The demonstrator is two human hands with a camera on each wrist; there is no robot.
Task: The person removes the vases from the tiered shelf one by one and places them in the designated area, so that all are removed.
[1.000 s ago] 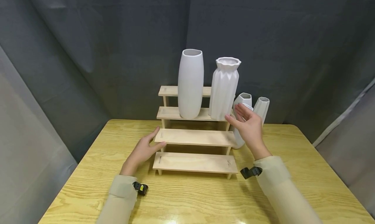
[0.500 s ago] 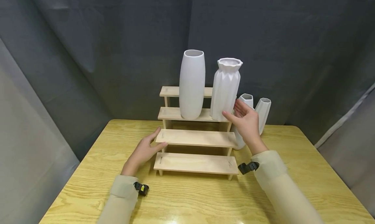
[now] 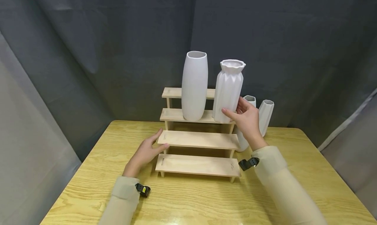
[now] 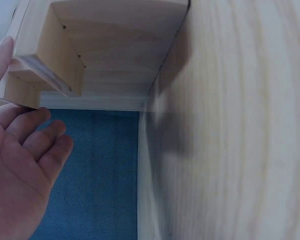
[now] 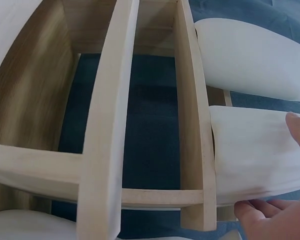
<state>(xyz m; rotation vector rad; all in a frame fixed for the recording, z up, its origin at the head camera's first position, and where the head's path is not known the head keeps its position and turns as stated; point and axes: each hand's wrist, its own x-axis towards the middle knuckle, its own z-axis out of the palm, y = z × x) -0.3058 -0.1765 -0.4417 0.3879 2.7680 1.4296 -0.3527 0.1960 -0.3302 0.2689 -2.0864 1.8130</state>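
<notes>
A pleated white vase (image 3: 227,91) with a scalloped rim stands upright near the right end of the second step from the top of a wooden tiered stand (image 3: 198,138). My right hand (image 3: 247,120) holds it low down, thumb across its front and fingers round its right side. The right wrist view shows the same thumb (image 5: 299,131) on the vase's lower wall. To its left on that step stands a taller smooth white vase (image 3: 194,87). My left hand (image 3: 145,151) grips the left end of the third step, thumb at the front edge, fingers behind.
Two more white vases stand on the table to the right of the stand: a faceted vase (image 3: 266,117) and another vase (image 3: 249,100) partly hidden behind my right hand. A dark curtain (image 3: 141,38) hangs behind the wooden table (image 3: 191,199).
My right hand has moved left from beside the pleated vase and closed round its lower part. The left hand keeps its place on the stand. The whole head view has shifted slightly.
</notes>
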